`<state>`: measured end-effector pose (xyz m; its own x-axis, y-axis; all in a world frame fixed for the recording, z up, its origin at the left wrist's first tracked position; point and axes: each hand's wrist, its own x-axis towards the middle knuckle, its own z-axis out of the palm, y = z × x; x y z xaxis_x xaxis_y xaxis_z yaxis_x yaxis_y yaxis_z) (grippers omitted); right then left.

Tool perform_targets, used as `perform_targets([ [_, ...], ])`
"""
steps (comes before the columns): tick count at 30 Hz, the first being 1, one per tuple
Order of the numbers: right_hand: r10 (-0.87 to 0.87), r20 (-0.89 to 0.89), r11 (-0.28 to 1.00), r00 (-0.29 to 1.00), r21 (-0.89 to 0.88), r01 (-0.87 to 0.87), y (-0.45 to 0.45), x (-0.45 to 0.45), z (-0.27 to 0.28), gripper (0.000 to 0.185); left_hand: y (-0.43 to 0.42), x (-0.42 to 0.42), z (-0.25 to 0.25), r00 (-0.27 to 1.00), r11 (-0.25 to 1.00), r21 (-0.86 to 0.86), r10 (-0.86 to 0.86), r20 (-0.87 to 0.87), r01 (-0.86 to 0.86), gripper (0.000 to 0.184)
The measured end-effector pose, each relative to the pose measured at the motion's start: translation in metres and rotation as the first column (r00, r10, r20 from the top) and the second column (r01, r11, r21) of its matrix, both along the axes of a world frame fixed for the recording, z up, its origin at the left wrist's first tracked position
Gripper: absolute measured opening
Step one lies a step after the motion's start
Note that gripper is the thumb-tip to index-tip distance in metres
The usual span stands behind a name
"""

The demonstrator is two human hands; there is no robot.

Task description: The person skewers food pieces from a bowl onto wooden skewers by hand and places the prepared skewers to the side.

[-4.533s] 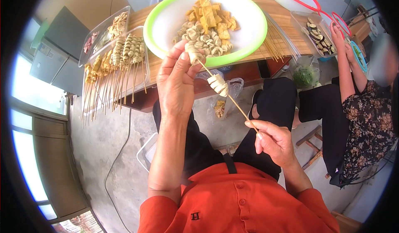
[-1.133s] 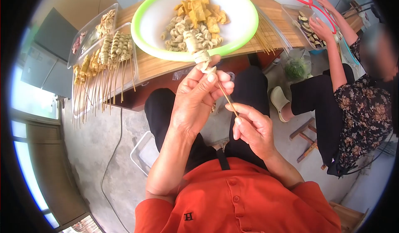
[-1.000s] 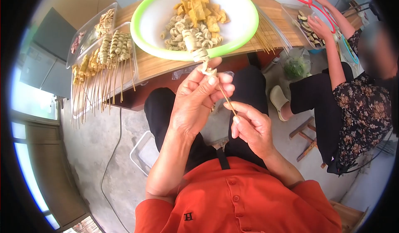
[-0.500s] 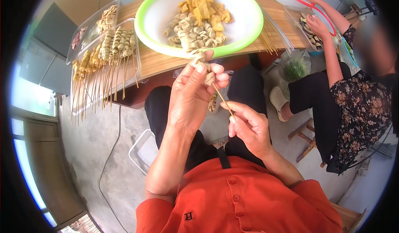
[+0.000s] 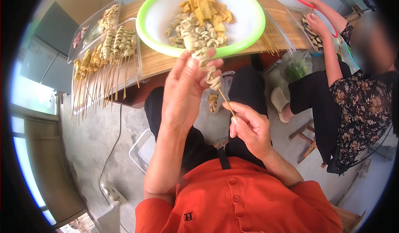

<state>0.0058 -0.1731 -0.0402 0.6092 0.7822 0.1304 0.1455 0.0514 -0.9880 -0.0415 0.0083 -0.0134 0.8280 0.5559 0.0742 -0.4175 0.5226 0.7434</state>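
Note:
My right hand [image 5: 250, 129] pinches the lower end of a thin wooden skewer [image 5: 225, 98], which slants up to the left. On its upper part is a beige spiral-cut coil of food [image 5: 213, 78], its turns spread apart. The fingers of my left hand [image 5: 183, 87] close around the top of this coil, near the near rim of a large white bowl with a green rim [image 5: 259, 27]. In the bowl lie more beige coils [image 5: 203, 35] and yellow-brown chunks [image 5: 203, 8]. The skewer's tip is hidden.
Finished skewers [image 5: 110, 50] lie in clear trays at the left of the wooden table [image 5: 156, 64]. Bare skewers [image 5: 270, 39] lie right of the bowl. A co-worker [image 5: 361, 104] sits at right, hands over a tray. A pale shoe-like shape [image 5: 113, 192] is on the floor, lower left.
My left hand has shifted slightly left and its fingers have loosened, showing more of the coil, now more stretched along the skewer. A pale shape has appeared on the floor, lower left.

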Motion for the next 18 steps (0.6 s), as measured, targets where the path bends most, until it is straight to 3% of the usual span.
perform_targets([
  [5,0.012,0.031,0.999,0.999,0.034,-0.013,0.002,-0.002,-0.005,0.032,0.014,0.005,0.007,0.996,0.994,-0.08,0.077,0.048,-0.073,0.045],
  [18,0.006,0.003,0.999,1.0,0.054,-0.006,0.001,-0.001,-0.007,0.032,0.005,0.003,-0.001,0.995,0.989,-0.137,-0.043,0.086,0.055,0.041],
])
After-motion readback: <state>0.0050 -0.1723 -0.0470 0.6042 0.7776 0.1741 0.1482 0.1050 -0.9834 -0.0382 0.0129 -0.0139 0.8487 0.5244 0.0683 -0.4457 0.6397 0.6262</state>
